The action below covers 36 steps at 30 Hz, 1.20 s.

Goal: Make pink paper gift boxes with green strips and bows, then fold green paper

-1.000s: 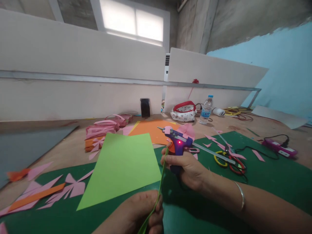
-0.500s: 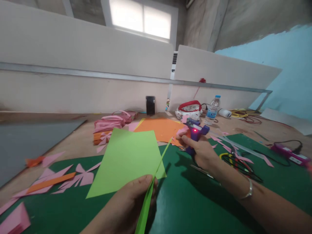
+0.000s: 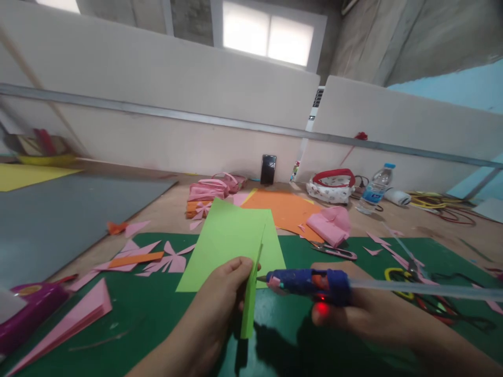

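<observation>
The left hand is pinching a narrow, folded strip of light green paper between thumb and fingers, holding it upright on edge above a dark green flat mat. The right hand is gripping a blue plastic glue gun with a glowing red light, its fingers curling around the handle. The metal nozzle is pointing left at the strip's side; whether it is touching the paper, I cannot tell. A long translucent glue stick is jutting from the gun's rear. Behind the strip, a large light green paper sheet is lying partly on the mat. Beyond it, a bright orange paper sheet is resting on the brown surface, with a crumpled pink paper bundle sitting at its right edge.
</observation>
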Available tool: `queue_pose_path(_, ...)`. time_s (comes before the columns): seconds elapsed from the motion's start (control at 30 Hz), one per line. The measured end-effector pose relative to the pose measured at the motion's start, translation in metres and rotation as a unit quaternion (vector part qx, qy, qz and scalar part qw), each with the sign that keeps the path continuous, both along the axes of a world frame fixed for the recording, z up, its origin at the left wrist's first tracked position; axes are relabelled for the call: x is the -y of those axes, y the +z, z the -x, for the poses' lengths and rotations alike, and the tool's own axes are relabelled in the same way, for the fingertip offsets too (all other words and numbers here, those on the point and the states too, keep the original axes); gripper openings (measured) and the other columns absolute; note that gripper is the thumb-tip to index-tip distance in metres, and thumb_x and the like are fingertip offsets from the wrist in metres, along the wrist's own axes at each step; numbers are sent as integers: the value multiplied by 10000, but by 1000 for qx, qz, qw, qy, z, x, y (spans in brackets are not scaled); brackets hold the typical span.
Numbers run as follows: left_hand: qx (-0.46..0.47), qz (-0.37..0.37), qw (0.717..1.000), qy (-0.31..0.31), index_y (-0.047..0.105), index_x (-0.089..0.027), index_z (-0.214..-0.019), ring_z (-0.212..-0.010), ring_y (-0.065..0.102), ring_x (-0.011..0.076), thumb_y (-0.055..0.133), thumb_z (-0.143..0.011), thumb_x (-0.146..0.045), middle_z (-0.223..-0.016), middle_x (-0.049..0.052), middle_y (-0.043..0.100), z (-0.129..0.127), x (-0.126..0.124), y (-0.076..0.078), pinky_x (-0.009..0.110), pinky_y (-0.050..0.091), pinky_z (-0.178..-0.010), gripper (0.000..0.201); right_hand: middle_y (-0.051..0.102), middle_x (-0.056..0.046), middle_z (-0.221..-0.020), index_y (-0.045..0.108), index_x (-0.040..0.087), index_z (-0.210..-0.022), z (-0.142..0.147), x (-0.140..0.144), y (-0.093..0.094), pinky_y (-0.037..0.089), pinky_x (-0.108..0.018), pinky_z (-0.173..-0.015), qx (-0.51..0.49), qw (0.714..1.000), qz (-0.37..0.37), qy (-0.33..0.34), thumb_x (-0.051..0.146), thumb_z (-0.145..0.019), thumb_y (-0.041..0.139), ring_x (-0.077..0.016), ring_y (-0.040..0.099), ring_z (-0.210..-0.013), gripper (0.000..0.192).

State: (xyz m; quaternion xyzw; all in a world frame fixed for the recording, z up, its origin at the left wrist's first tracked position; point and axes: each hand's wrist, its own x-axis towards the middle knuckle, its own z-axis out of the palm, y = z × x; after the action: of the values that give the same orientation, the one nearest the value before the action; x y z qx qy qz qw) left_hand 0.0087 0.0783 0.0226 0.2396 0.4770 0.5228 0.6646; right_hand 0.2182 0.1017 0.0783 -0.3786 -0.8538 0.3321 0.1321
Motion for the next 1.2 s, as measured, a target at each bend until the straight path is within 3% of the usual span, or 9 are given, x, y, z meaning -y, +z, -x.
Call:
queue_pose_path(0.27,-63,3,998,-19,562,-176,-678,-483,512,106,684,-696,-415,-570,-17,583,-3,0,4,202,317,-453,269,672,-23,-846,698,266,-951,-3,0,-6,405,-276,-630,2,1000,-22,-19,404,-772,633,-199,578,-737,235)
queue_pose_path(0.43,-84,0,996,-30,554,-179,-684,-481,478,96,640,-738,-434,-558,-32,542,-3,2,4,197,302,-459,274,632,-6,-720,687,245,-842,3,3,-3,360,-256,-549,19,1000,-24,-1,394,-758,653,-162,531,-642,175)
queue_pose_path(0.6,-82,-6,996,-27,540,-184,-707,-495,463,93,587,-783,-419,-588,-37,522,-4,4,7,207,333,-482,252,579,6,-695,587,195,-702,5,7,0,313,-230,-504,69,997,-20,18,412,-755,651,-130,490,-608,232)
queue_pose_path(0.8,-77,-1,997,-19,532,-192,-720,-541,503,110,576,-791,-414,-602,-40,519,-3,3,11,205,366,-504,237,577,7,-736,547,188,-698,0,15,-3,304,-207,-476,82,996,10,30,443,-694,700,-123,481,-611,298)
queue_pose_path(0.97,-76,3,997,-23,542,-192,-734,-511,486,104,571,-796,-403,-583,-45,514,-3,4,11,201,347,-477,222,579,15,-697,557,193,-686,3,13,-4,305,-212,-484,70,997,-11,35,430,-715,693,-118,487,-593,275)
queue_pose_path(1.2,-66,8,997,-31,558,-182,-713,-609,563,133,642,-737,-397,-572,-38,522,-5,3,8,192,363,-516,231,642,-6,-787,667,236,-890,4,4,-5,385,-247,-592,32,998,-44,-28,380,-804,601,-165,558,-702,180)
